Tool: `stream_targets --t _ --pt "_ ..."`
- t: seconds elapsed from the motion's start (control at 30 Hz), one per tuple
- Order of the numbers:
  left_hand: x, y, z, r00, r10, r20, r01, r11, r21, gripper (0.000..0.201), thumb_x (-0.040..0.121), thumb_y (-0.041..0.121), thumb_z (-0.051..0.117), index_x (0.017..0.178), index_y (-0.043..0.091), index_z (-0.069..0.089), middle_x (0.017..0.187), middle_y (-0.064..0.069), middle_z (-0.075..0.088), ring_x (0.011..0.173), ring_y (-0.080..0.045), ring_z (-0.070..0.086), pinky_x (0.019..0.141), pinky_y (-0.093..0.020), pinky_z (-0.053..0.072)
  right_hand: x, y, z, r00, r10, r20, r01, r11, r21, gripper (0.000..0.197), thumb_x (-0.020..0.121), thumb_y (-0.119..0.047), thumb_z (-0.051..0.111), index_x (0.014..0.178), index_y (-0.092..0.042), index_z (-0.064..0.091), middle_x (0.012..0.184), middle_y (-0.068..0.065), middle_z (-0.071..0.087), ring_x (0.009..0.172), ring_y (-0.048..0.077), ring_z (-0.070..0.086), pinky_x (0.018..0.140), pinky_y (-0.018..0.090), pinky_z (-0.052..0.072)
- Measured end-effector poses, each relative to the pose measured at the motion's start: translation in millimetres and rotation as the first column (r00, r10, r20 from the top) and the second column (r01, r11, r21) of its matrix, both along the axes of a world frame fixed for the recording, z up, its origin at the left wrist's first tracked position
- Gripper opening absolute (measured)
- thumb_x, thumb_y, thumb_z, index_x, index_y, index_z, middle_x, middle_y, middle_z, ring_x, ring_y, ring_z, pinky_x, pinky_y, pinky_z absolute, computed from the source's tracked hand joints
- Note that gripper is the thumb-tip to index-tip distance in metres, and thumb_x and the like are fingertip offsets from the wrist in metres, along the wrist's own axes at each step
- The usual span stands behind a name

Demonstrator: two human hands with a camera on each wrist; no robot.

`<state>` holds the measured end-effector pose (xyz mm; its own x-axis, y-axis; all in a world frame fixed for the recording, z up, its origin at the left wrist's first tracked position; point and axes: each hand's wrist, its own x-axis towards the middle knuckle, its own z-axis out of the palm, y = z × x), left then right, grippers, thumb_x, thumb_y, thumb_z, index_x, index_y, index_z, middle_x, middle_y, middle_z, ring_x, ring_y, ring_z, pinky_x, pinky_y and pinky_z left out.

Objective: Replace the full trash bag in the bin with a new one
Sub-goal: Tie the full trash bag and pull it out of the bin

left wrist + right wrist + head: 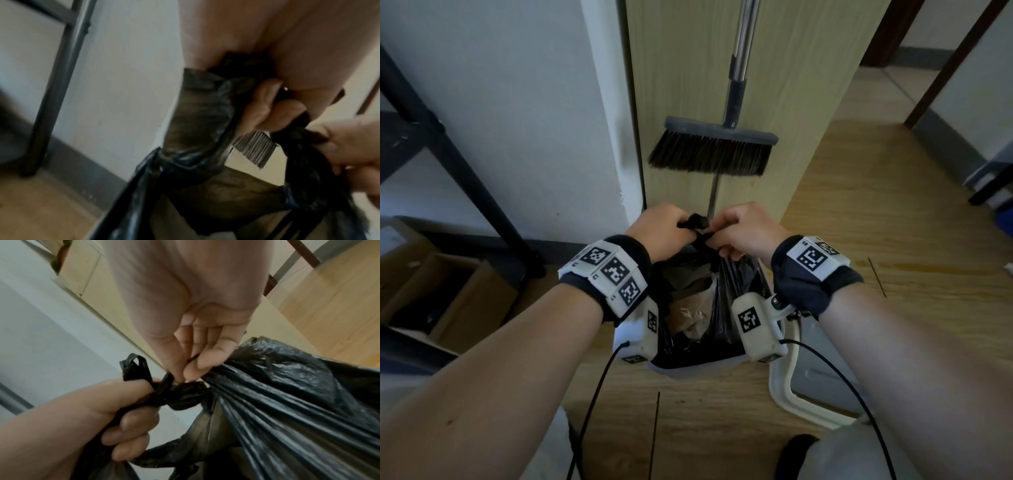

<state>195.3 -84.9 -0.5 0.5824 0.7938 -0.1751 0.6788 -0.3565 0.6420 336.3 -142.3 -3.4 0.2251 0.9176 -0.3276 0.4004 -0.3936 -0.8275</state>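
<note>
Pale wood-grain flooring (859,240) runs under me, meeting a white wall (517,102) on the left and a light wooden panel (808,85) straight ahead. Against that panel leans a broom (710,150) with dark, stiff bristles, a grey head and a shiny metal handle, directly behind my hands. On the left a black metal frame (448,147) slants across the wall, with open cardboard boxes (448,291) on the floor below it. At my right lies a flat grey lid with a white rim (784,387), just beside the bin.

My left hand (661,229) has its fingers curled tight round one twisted tail of the black trash bag (287,410), a small loop of plastic sticking up above my knuckles. My right hand (746,229) pinches the other tail between thumb and fingertips (193,369), right at a knot (180,395) half drawn between the two hands. Both hands are clamped on the bag, almost touching each other.

Thin, glossy and crinkled, the bag fans in tight pleats down from the knot. It sits in the white plastic bin (688,368) below my wrists, its mouth gaping on the near side, where crumpled brown paper waste (688,308) shows inside. The wrist cameras and their black cables (592,404) hang over the bin's rim, hiding part of it.
</note>
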Motion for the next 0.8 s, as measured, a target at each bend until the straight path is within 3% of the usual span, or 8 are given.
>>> stream_targets --t 0.1,0.2,0.3,0.4,0.5,0.6,0.67,0.8 --pt "2 -1 2 0.982 0.164 0.090 -0.122 0.927 -0.356 0.026 0.089 0.014 0.047 0.064 0.010 0.050 0.050 -0.001 0.048 0.044 -0.015 0.042 0.048 -0.025 0.033 3 0 -3 0.997 -0.061 -0.042 0.063 0.997 0.044 0.023 0.080 0.007 0.064 0.073 -0.013 0.055 0.066 0.005 0.060 0.054 0.014 0.060 0.052 0.021 0.054" --pt "1 -2 3 0.938 0.303 0.171 -0.157 0.807 -0.570 0.026 0.089 0.014 0.043 0.065 0.007 0.050 0.052 -0.004 0.047 0.045 -0.015 0.039 0.048 -0.025 0.033 5 -1 -5 0.998 -0.048 -0.050 0.052 0.995 0.082 0.028 0.079 0.013 0.058 0.065 -0.011 0.056 0.067 0.006 0.058 0.061 0.017 0.060 0.063 0.027 0.057" --pt "0 0 2 0.909 0.367 0.197 -0.171 0.760 -0.627 0.027 0.090 0.017 0.042 0.067 0.006 0.051 0.056 -0.005 0.049 0.048 -0.016 0.041 0.049 -0.025 0.035 3 -2 -2 0.997 -0.030 -0.073 0.034 0.997 0.066 0.025 0.085 0.007 0.052 0.075 -0.007 0.069 0.074 0.005 0.063 0.069 0.015 0.062 0.069 0.025 0.057" --pt "-1 4 -2 0.890 0.397 0.224 -0.173 0.748 -0.641 0.028 0.092 0.019 0.043 0.070 0.006 0.052 0.061 -0.007 0.049 0.050 -0.018 0.041 0.052 -0.027 0.035 3 -2 1 0.991 -0.075 -0.109 0.078 0.997 0.027 0.020 0.089 -0.018 0.058 0.099 -0.005 0.070 0.090 0.007 0.070 0.081 0.017 0.067 0.069 0.026 0.057" --pt "1 4 -6 0.899 0.376 0.224 -0.172 0.774 -0.609 0.029 0.094 0.016 0.044 0.069 0.006 0.053 0.060 -0.005 0.050 0.047 -0.016 0.045 0.050 -0.024 0.039 4 -3 0 1.000 0.006 -0.002 -0.006 1.000 -0.015 0.031 0.084 -0.043 0.064 0.093 -0.014 0.072 0.092 0.003 0.071 0.088 0.017 0.068 0.073 0.028 0.058" --pt "3 3 -13 0.898 0.384 0.215 -0.175 0.761 -0.625 0.027 0.096 0.017 0.045 0.076 0.004 0.058 0.063 -0.005 0.055 0.040 -0.009 0.053 0.045 -0.019 0.044 2 -4 -3 0.994 0.025 0.111 -0.026 1.000 0.012 0.021 0.085 -0.036 0.065 0.079 -0.016 0.070 0.088 0.006 0.070 0.090 0.021 0.068 0.072 0.029 0.059" --pt "3 1 -18 0.885 0.417 0.206 -0.192 0.732 -0.654 0.023 0.096 0.018 0.048 0.087 0.002 0.062 0.071 -0.008 0.060 0.054 -0.015 0.059 0.057 -0.025 0.048 5 -5 -5 0.993 -0.053 0.101 0.052 0.999 0.015 0.020 0.085 -0.031 0.065 0.077 -0.013 0.069 0.089 0.008 0.070 0.088 0.022 0.067 0.064 0.026 0.056" --pt "-3 -1 -19 0.812 0.515 0.275 -0.156 0.646 -0.747 0.018 0.096 0.017 0.049 0.084 0.011 0.061 0.081 -0.009 0.063 0.072 -0.020 0.060 0.067 -0.029 0.050 11 -10 -6 0.981 -0.189 0.041 0.191 0.980 -0.053 0.023 0.085 -0.022 0.065 0.063 -0.016 0.058 0.070 0.001 0.058 0.073 0.016 0.058 0.055 0.020 0.046"
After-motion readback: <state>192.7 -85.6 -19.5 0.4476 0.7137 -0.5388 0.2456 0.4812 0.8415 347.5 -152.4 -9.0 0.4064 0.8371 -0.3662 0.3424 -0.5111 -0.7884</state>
